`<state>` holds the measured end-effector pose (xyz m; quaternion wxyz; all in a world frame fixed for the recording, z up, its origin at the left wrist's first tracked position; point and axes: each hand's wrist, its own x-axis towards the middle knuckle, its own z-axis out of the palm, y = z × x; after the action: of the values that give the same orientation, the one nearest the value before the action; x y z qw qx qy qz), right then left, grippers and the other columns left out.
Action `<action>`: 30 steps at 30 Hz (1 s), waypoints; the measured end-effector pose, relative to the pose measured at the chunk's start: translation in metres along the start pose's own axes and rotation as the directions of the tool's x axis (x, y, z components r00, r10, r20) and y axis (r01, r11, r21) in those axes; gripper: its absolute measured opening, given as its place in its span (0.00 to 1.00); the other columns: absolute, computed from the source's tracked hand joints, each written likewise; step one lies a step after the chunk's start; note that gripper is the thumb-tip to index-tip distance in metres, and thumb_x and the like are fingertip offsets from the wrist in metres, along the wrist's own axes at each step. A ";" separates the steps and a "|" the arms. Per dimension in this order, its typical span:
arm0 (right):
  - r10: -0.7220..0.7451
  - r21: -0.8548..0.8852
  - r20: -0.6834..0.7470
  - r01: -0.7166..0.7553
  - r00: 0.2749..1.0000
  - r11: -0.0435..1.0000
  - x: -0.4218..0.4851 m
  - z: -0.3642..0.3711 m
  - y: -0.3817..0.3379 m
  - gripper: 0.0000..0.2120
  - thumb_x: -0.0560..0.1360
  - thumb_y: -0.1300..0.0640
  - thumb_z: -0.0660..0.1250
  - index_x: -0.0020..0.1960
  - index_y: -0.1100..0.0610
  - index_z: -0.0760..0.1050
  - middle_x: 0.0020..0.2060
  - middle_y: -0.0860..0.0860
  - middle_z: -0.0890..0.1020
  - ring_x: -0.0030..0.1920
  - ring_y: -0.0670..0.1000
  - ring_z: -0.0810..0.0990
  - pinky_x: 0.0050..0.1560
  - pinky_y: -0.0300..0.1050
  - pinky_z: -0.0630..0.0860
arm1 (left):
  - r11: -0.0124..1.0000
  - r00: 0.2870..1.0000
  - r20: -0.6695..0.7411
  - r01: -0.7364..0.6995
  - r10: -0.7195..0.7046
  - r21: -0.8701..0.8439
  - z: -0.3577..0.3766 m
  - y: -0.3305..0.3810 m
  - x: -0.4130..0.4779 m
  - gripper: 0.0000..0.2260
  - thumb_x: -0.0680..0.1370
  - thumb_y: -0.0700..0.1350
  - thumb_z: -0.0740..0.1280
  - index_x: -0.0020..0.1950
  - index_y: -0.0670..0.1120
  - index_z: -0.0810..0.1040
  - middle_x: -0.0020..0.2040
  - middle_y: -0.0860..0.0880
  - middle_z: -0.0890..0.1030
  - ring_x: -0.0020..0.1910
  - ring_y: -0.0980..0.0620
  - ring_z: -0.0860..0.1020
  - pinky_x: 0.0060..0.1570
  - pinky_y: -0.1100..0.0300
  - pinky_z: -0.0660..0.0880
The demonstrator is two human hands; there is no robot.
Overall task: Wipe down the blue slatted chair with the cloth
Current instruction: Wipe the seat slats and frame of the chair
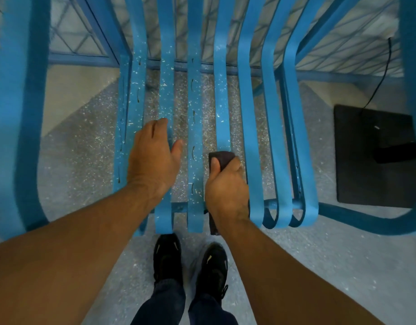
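Note:
The blue slatted chair (249, 113) fills the view from above, its seat slats running away from me and curling down at the front edge. Pale specks and dust cover the left slats; the right ones look cleaner. My right hand (225, 188) is shut on a dark cloth (222, 158), folded into a pad and pressed on a middle slat near the front. My left hand (153, 158) rests flat on the left slats, fingers curled over them, holding nothing.
Blue armrest frames curve down at the far left (16, 137) and right (411, 66). A black flat box (371, 156) with a thin cable lies on the speckled floor to the right. My black shoes (190, 261) stand just under the seat's front edge.

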<state>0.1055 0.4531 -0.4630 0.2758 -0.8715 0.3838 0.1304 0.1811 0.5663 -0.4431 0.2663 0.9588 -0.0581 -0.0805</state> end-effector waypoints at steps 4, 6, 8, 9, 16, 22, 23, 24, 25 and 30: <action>-0.121 0.019 0.003 0.121 0.993 0.992 -0.014 0.003 0.013 0.30 0.83 0.45 0.51 0.79 0.57 0.48 0.73 0.57 0.66 0.67 0.59 0.71 0.63 0.56 0.72 | 0.996 0.996 0.033 0.083 -0.082 -0.013 -0.004 0.006 0.012 0.27 0.80 0.50 0.65 0.75 0.41 0.62 0.65 0.40 0.73 0.62 0.41 0.73 0.58 0.52 0.71; -0.126 0.038 0.018 0.125 0.992 0.991 -0.028 0.004 0.021 0.31 0.82 0.45 0.53 0.80 0.56 0.48 0.73 0.55 0.65 0.68 0.59 0.71 0.64 0.55 0.71 | 0.989 0.987 0.074 0.147 -0.145 -0.018 -0.008 0.008 0.020 0.27 0.80 0.50 0.66 0.74 0.40 0.62 0.64 0.40 0.73 0.61 0.41 0.73 0.57 0.53 0.71; -0.085 0.076 0.022 0.083 0.996 0.994 -0.035 0.003 0.026 0.31 0.81 0.44 0.56 0.79 0.57 0.52 0.71 0.55 0.69 0.64 0.60 0.75 0.60 0.54 0.74 | 0.977 0.969 0.123 0.215 -0.212 -0.004 -0.010 0.010 0.029 0.26 0.79 0.50 0.67 0.72 0.39 0.65 0.62 0.40 0.75 0.59 0.41 0.75 0.55 0.53 0.73; -0.040 0.075 0.031 0.037 0.999 0.996 -0.031 0.001 0.023 0.29 0.81 0.43 0.56 0.76 0.57 0.57 0.68 0.56 0.72 0.61 0.60 0.77 0.58 0.55 0.75 | 0.972 0.962 0.139 0.236 -0.236 0.015 -0.011 0.010 0.035 0.23 0.79 0.51 0.67 0.68 0.39 0.68 0.57 0.41 0.76 0.56 0.42 0.76 0.50 0.53 0.74; 0.161 0.104 0.105 -0.171 0.981 0.980 0.020 -0.005 -0.009 0.27 0.78 0.33 0.53 0.61 0.55 0.66 0.47 0.54 0.81 0.47 0.59 0.82 0.49 0.58 0.80 | 0.955 0.943 0.167 0.267 -0.287 0.132 -0.004 0.014 0.055 0.11 0.79 0.49 0.67 0.47 0.41 0.75 0.42 0.45 0.78 0.38 0.48 0.75 0.35 0.56 0.71; 0.026 0.055 0.017 -0.026 1.000 0.998 0.030 -0.003 -0.017 0.26 0.81 0.38 0.49 0.67 0.57 0.63 0.56 0.57 0.79 0.51 0.60 0.81 0.49 0.58 0.80 | 0.943 0.928 0.197 0.286 -0.316 0.168 -0.005 0.017 0.064 0.11 0.79 0.48 0.67 0.53 0.40 0.74 0.43 0.46 0.77 0.35 0.50 0.72 0.30 0.59 0.68; -0.023 0.050 0.002 0.022 1.000 0.999 0.026 -0.001 -0.014 0.26 0.82 0.40 0.49 0.71 0.57 0.60 0.61 0.57 0.76 0.55 0.60 0.80 0.51 0.59 0.80 | 0.940 0.918 0.223 0.295 -0.329 0.172 -0.007 0.017 0.067 0.11 0.79 0.47 0.68 0.50 0.40 0.74 0.40 0.47 0.76 0.32 0.52 0.71 0.27 0.61 0.66; -0.064 0.058 0.002 0.064 0.998 0.996 0.020 -0.001 -0.009 0.26 0.82 0.42 0.50 0.74 0.56 0.56 0.66 0.56 0.73 0.60 0.59 0.77 0.55 0.60 0.78 | 0.935 0.906 0.245 0.310 -0.345 0.169 -0.008 0.017 0.071 0.10 0.78 0.47 0.68 0.45 0.40 0.73 0.38 0.48 0.74 0.30 0.53 0.70 0.25 0.62 0.64; -0.093 0.065 0.017 0.092 0.996 0.994 0.012 0.000 -0.005 0.27 0.82 0.43 0.50 0.77 0.54 0.51 0.70 0.54 0.69 0.64 0.57 0.74 0.59 0.59 0.77 | 0.932 0.897 0.260 0.326 -0.358 0.161 -0.010 0.017 0.074 0.12 0.78 0.46 0.69 0.41 0.41 0.71 0.36 0.49 0.73 0.29 0.54 0.70 0.23 0.62 0.63; -0.053 0.001 0.078 0.053 0.996 0.999 -0.008 -0.006 0.005 0.30 0.82 0.42 0.51 0.79 0.53 0.49 0.71 0.51 0.67 0.65 0.56 0.74 0.61 0.55 0.74 | 0.934 0.900 0.253 0.338 -0.356 0.113 -0.006 0.018 0.092 0.15 0.79 0.46 0.68 0.35 0.42 0.70 0.34 0.47 0.75 0.30 0.52 0.73 0.23 0.61 0.64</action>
<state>0.0971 0.4518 -0.4569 0.2932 -0.8759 0.3495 0.1570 0.2708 0.5402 -0.4403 0.2052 0.9421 0.0752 -0.2543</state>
